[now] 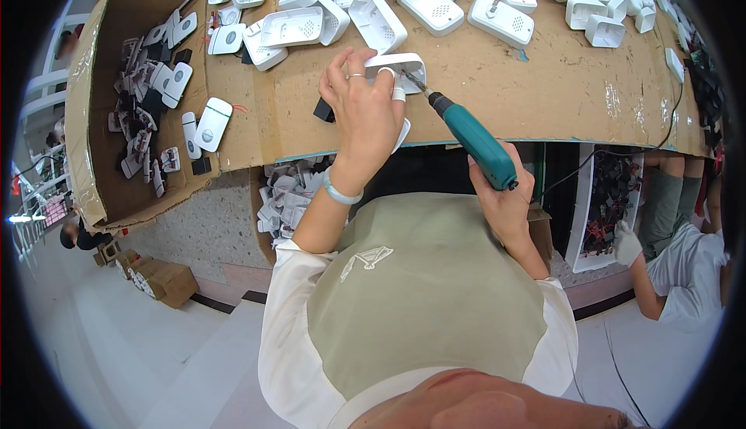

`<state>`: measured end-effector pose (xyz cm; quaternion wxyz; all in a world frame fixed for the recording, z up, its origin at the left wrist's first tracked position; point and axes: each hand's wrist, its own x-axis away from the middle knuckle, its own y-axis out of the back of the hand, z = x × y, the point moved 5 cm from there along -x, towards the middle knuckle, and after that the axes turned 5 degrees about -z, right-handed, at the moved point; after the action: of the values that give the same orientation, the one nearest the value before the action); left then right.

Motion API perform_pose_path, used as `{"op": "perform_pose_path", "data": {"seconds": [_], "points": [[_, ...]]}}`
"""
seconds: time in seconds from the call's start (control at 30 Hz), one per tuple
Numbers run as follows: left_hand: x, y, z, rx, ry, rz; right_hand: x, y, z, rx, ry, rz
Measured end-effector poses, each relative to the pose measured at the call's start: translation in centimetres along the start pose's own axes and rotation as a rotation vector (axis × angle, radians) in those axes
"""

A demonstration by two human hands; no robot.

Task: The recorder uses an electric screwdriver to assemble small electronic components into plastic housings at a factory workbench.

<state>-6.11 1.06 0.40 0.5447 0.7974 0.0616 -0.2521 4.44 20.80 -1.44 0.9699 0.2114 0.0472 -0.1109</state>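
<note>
Items in my remote view: one cardboard-covered surface [311, 140]; on it, below the far row, one white casing [418, 62], open like a shallow tub, tilted, its cavity taking the tip of a green power driver [474, 140]; my left grip [359, 110], fingers closed about the casing's left side; my right grip [503, 196], wrapped round the driver's rear end; along the far side, many loose white shells [434, 11], some hollow side up, others showing dotted vents; at left, one large open cardboard box [92, 145], holding a jumble of white flat units [179, 83] and dark pieces; beneath the surface, one carton [265, 252] filled with white plastic pieces [294, 200]; to the right, one white-rimmed tray [579, 215] of dark and red parts [610, 204], a co-worker's gloved hand [626, 244] at its edge; on the floor at left, brown cartons [175, 283], contents too small for me to tell.
</note>
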Motion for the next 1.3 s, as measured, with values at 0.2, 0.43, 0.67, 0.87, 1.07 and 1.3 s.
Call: {"op": "perform_pose_path", "data": {"seconds": [0.2, 0.43, 0.67, 0.87, 1.07, 1.3], "points": [[-0.1, 0.0, 0.0, 0.000, 0.004, -0.001, -0.1, 0.0, 0.1, -0.005, -0.001, -0.014], [-0.1, 0.0, 0.1, 0.003, 0.014, 0.008, -0.1, 0.0, 0.1, 0.014, 0.013, 0.008], [-0.1, 0.1, 0.0, 0.006, 0.012, 0.003, 0.1, 0.1, -0.3, 0.037, 0.020, 0.030], [0.0, 0.0, 0.0, -0.003, 0.007, 0.013, 0.2, 0.0, -0.3, 0.024, 0.026, 0.020], [-0.1, 0.1, 0.0, -0.003, 0.006, 0.013, 0.2, 0.1, 0.0, -0.007, 0.041, 0.010], [-0.2, 0.2, -0.1, -0.007, 0.013, 0.026, 0.9, 1.0, 0.2, -0.012, -0.006, 0.004]]}}
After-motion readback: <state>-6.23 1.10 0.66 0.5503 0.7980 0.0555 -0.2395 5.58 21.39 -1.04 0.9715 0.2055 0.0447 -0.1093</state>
